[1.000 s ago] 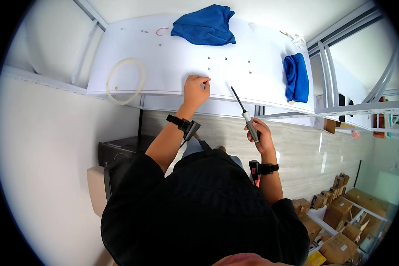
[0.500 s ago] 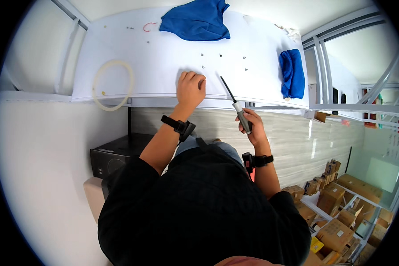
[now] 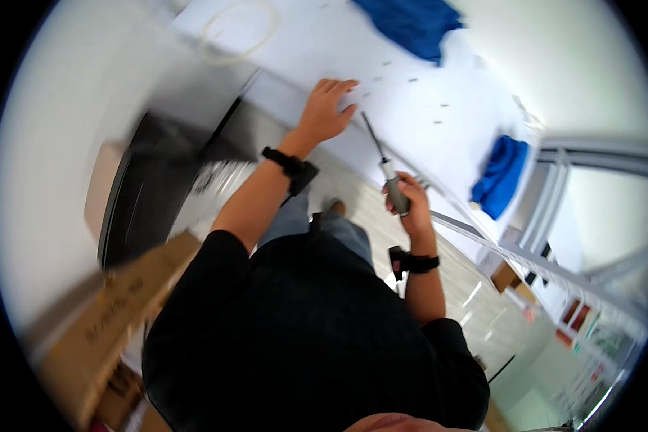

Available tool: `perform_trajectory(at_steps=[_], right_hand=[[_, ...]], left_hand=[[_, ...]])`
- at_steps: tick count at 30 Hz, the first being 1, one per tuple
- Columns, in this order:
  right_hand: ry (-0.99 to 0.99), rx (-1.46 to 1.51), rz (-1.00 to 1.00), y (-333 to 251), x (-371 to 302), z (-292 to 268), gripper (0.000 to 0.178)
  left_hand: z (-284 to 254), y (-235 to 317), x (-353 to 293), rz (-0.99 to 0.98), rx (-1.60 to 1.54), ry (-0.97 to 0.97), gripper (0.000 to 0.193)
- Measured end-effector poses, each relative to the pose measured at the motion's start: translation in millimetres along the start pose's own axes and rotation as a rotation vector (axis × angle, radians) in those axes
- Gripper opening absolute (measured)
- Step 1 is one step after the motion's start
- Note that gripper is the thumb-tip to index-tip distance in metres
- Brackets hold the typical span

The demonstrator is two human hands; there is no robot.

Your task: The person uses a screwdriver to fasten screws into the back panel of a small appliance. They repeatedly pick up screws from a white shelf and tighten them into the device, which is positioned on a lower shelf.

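Head view: the right hand (image 3: 412,198) is closed around the grey handle of a screwdriver (image 3: 387,168), whose dark shaft points up and slightly left, its tip near the left hand and just over the near edge of the white table (image 3: 399,126). The left hand (image 3: 325,114) grips nothing visible; its thumb stands apart from the fingers at the same edge, though blur makes it hard to say whether it touches the surface. Several small dark bits (image 3: 412,81) lie scattered on the table beyond the screwdriver's tip. A large blue cloth (image 3: 414,29) lies farther back, and a folded cloth (image 3: 500,176) near the right end. At the left end lies a pale ring (image 3: 274,21). Each wrist wears a black strap. Below the table, at left, stands a black box (image 3: 155,187).
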State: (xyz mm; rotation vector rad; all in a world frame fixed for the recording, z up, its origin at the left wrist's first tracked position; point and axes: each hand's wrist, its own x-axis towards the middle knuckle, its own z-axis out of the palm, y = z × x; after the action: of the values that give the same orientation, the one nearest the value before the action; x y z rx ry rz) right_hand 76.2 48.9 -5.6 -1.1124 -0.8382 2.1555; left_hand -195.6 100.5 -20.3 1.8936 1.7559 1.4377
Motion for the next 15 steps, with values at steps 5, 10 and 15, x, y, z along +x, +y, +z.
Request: perform_trajectory(at_steps=[5, 10, 15], right_hand=[[-0.172, -0.124, 0.208, 43, 17, 17, 0.040], [-0.312, -0.270, 0.363, 104, 22, 77, 0.043], [-0.334, -0.481, 0.461, 185, 26, 118, 0.046]], left_hand=[[-27, 8, -122, -0.547, -0.166, 0.253, 0.029], [-82, -4, -215, -1.220, -0.795, 0.393, 0.029], [-116, -31, -288, -1.421, -0.839, 0.499, 0.029]])
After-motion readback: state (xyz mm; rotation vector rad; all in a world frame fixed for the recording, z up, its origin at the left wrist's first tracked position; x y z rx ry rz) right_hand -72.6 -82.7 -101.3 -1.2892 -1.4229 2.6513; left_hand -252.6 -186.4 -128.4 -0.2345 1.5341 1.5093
